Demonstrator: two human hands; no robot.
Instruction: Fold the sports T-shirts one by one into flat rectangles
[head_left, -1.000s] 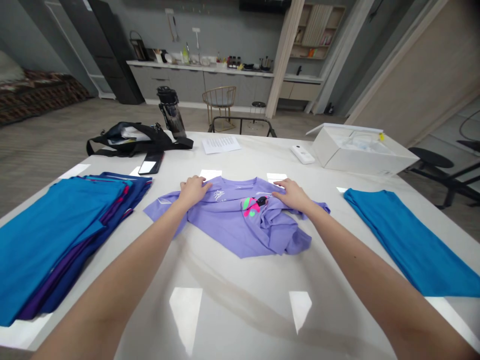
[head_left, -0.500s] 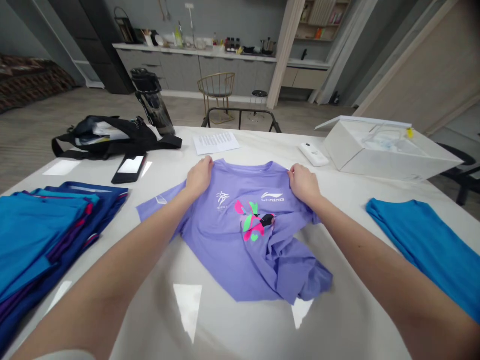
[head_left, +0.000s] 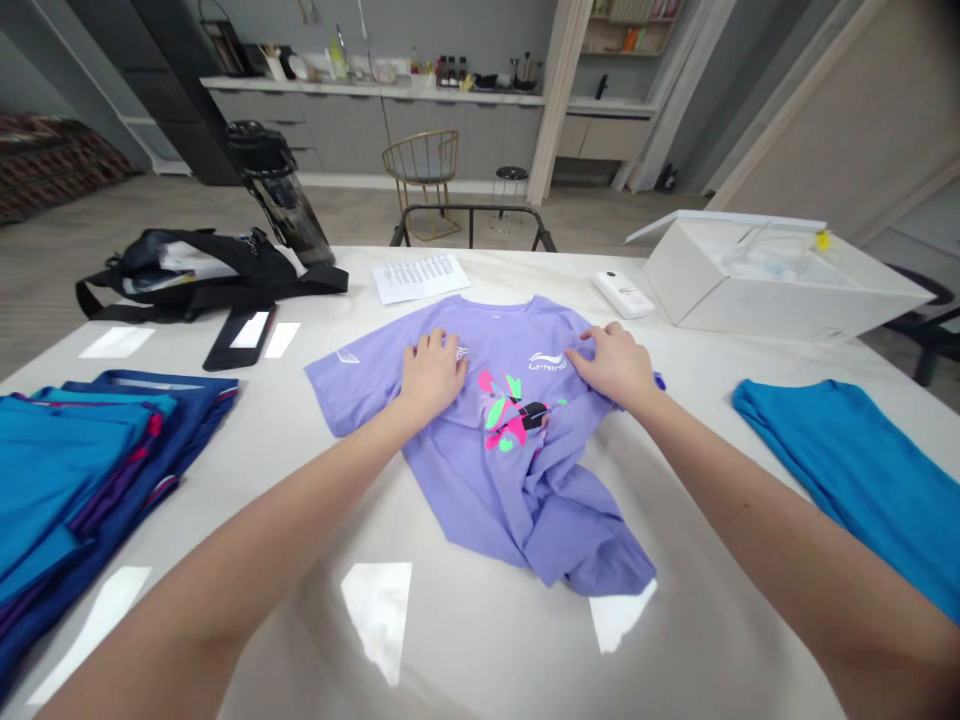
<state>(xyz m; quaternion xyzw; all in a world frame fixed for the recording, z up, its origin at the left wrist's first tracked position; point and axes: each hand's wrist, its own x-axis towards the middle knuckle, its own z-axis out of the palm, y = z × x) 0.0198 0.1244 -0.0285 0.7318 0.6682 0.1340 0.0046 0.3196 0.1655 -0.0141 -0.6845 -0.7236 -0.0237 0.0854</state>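
A lilac T-shirt (head_left: 480, 470) with a pink, green and black print lies face up on the glossy white table (head_left: 465, 640), its lower right part rumpled. My left hand (head_left: 433, 370) rests flat on the shirt's chest, fingers stretched toward the collar. My right hand (head_left: 616, 364) lies on the shirt's right shoulder area, fingers curled into the cloth there.
A stack of blue and purple folded shirts (head_left: 82, 470) sits at the left, a folded blue shirt (head_left: 862, 480) at the right. Behind lie a black bag (head_left: 195, 272), a dark bottle (head_left: 281, 195), a phone (head_left: 241, 335), a paper sheet (head_left: 420, 277), a white remote (head_left: 622, 295) and an open white box (head_left: 772, 280).
Both hands left the collar corners and slid down onto the shirt's chest and shoulder. The shirt now lies a little farther up the table and flatter at the top.
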